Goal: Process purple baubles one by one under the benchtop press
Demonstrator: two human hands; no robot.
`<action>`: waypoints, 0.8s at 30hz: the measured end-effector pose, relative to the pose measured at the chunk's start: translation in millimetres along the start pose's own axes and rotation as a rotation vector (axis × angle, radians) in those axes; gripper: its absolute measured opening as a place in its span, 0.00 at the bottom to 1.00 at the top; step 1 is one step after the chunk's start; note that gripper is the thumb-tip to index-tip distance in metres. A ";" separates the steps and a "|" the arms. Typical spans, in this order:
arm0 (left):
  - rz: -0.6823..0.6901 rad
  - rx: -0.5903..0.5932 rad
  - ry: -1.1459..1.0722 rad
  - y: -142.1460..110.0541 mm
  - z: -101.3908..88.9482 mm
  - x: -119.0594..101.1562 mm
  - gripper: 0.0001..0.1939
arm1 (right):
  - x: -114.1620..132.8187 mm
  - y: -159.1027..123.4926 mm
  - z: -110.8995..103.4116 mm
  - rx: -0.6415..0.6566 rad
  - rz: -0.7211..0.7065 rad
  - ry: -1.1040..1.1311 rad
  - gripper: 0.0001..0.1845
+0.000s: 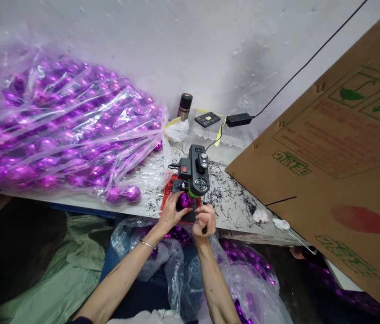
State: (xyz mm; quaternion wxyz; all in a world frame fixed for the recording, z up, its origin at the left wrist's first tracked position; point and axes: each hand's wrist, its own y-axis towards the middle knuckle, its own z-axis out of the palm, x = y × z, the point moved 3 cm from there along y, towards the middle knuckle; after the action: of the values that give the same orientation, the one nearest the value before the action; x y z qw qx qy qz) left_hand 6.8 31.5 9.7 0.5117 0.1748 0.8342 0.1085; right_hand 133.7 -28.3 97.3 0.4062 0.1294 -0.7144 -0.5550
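A small black bench machine that looks like a drill press (199, 168), with a red switch and a green ring, stands on a red mat (167, 188) on the table. Under its head sits a shiny purple ball (186, 200). My left hand (171, 212) has its fingers and thumb curled round that ball, steadying it on the black base. To the right of it, my right hand (205, 220) is closed round the black handle of the machine's metal lever (205, 229). The spot where the machine meets the ball is hidden.
A big clear bag of purple balls (75, 121) fills the left side. At right leans a large cardboard box (331, 180). A dark-capped can (185, 106), a black keypad-like device (207, 119) and a power adapter (239, 119) sit behind. Black shavings (225, 193) litter the white table.
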 end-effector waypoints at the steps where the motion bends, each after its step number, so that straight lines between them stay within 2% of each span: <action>1: -0.003 0.003 -0.004 1.9 0.0 -0.3 0.31 | 2.2 4.1 -1.2 0.006 0.005 0.002 0.24; 5: 0.018 0.028 -0.006 -1.1 -2.9 -1.7 0.32 | 17.8 36.4 -6.8 0.014 0.146 -0.001 0.23; 8: 0.110 0.035 0.032 -28.3 -10.7 -5.5 0.32 | 29.2 59.8 -9.0 0.038 0.276 0.009 0.24; 11: 0.247 0.071 0.089 -60.5 -26.6 -13.2 0.39 | 34.3 62.7 -9.8 0.053 0.245 0.010 0.24; 13: 0.279 0.084 0.128 -61.7 -44.3 -16.3 0.45 | 33.2 54.5 -9.7 0.054 0.201 0.002 0.24; 14: 0.262 0.078 0.157 -52.0 -55.3 -15.7 0.43 | 31.8 49.4 -9.7 0.051 0.190 -0.001 0.24; 15: 0.220 0.065 0.200 -35.5 -67.4 -13.2 0.38 | 30.3 44.8 -9.6 0.046 0.188 -0.002 0.24; 17: 0.073 0.047 0.335 12.4 -92.4 -2.0 0.25 | 28.0 39.0 -9.5 0.036 0.193 0.001 0.24; 18: -0.022 0.052 0.417 39.6 -104.2 5.9 0.23 | 27.7 38.0 -9.5 0.034 0.193 0.003 0.24; 21: -0.240 0.074 0.646 110.2 -132.9 28.4 0.26 | 29.2 39.9 -9.6 0.042 0.177 0.006 0.23; 24: -0.303 0.053 0.754 147.2 -149.3 40.0 0.31 | 31.0 41.9 -10.1 0.058 0.174 -0.012 0.22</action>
State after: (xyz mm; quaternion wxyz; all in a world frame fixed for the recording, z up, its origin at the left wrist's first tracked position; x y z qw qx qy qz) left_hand -116.4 182.1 97.7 0.1754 0.0109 0.9822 0.0671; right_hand 132.5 -40.3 149.1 0.4448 0.0753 -0.7411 -0.4972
